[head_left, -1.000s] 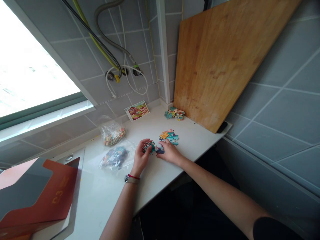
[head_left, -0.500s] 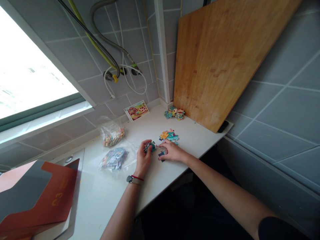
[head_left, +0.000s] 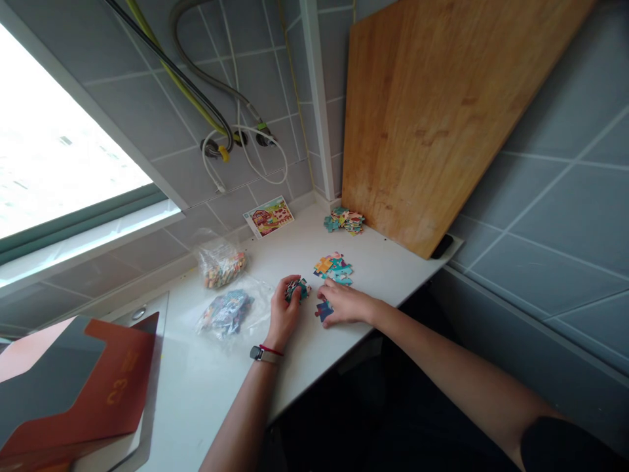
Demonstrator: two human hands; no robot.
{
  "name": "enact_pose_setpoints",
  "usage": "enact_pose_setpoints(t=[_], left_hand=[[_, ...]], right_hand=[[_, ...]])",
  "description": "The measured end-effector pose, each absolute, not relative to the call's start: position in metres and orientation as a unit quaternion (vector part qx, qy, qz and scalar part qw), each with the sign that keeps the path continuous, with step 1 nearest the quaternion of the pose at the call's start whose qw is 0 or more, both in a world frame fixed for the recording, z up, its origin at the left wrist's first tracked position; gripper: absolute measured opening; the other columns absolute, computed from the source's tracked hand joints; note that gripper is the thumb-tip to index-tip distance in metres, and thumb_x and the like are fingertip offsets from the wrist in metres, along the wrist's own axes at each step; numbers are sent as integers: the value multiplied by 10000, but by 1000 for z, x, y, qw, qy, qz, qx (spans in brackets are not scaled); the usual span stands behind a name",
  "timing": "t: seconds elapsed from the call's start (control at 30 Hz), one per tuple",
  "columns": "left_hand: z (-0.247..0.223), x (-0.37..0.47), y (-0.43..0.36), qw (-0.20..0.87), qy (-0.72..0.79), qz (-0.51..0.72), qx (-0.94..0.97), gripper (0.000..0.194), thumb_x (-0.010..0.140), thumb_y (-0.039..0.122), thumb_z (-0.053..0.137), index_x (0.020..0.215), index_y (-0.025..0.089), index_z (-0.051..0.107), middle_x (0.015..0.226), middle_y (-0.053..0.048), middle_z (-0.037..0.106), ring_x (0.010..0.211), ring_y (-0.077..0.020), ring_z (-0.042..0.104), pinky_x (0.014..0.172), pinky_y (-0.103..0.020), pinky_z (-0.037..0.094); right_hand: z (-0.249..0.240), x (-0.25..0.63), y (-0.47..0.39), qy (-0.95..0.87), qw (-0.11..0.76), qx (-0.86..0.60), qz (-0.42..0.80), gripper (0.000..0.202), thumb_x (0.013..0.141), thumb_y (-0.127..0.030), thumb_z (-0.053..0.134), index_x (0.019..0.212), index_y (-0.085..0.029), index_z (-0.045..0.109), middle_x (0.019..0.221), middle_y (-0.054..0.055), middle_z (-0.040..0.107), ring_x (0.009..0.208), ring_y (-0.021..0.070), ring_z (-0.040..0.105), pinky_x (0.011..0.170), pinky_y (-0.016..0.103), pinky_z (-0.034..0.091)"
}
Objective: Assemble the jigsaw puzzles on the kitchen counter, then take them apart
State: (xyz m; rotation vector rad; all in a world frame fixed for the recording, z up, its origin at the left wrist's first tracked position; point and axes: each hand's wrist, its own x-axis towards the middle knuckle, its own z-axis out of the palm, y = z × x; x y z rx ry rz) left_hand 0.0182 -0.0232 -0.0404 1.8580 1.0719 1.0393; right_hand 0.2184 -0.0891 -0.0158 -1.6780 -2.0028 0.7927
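Observation:
My left hand [head_left: 285, 307] is closed around a small stack of puzzle pieces [head_left: 297, 289] above the white counter. To its right, my right hand [head_left: 346, 303] has curled fingers about a dark blue puzzle piece [head_left: 324, 311] low at the counter, the thumb at its near edge. Just beyond the right hand lies a cluster of joined or overlapping orange and teal puzzle pieces [head_left: 335, 267]. Farther back, a second pile of puzzle pieces [head_left: 344, 221] rests against the foot of the wooden board.
Two clear bags of puzzle pieces, one bluish [head_left: 227, 313] and one orange-toned [head_left: 223, 269], lie left of my hands. A picture card [head_left: 269, 217] leans on the wall. A large wooden board [head_left: 417, 124] stands at the right; an orange-grey box [head_left: 73, 393] sits front left.
My right hand has shifted slightly right and nearer, and more of the dark blue piece shows at its fingers. My left hand keeps its stack in nearly the same place.

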Motion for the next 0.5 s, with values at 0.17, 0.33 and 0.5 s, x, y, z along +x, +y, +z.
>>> enact_pose_setpoints(t=[0.17, 0.33, 0.5], left_hand=[[-37, 19, -27, 377, 405, 397, 732, 252, 993, 345, 595, 1207, 222, 645, 1111, -62, 735, 966, -200, 701, 903, -352, 550], [-36, 20, -29, 386, 386, 389, 742, 255, 995, 332, 590, 1222, 227, 636, 1173, -78, 737, 1032, -219, 704, 942, -383, 558], [-37, 20, -32, 421, 372, 379, 736, 282, 1049, 363, 516, 1277, 228, 610, 1211, -86, 726, 1102, -227, 703, 976, -389, 562]], right_hand=[[-11, 219, -88, -722, 175, -610, 274, 409, 583, -294, 981, 850, -216, 682, 1007, 64, 632, 928, 284, 682, 782, 333, 515], [-11, 218, -83, -737, 222, -560, 307, 340, 681, -132, 895, 856, -226, 619, 917, 15, 667, 888, 226, 667, 749, 284, 470], [-21, 222, -67, -722, 340, -512, 319, 310, 787, -45, 767, 966, -227, 592, 830, -31, 651, 760, 162, 625, 717, 263, 454]])
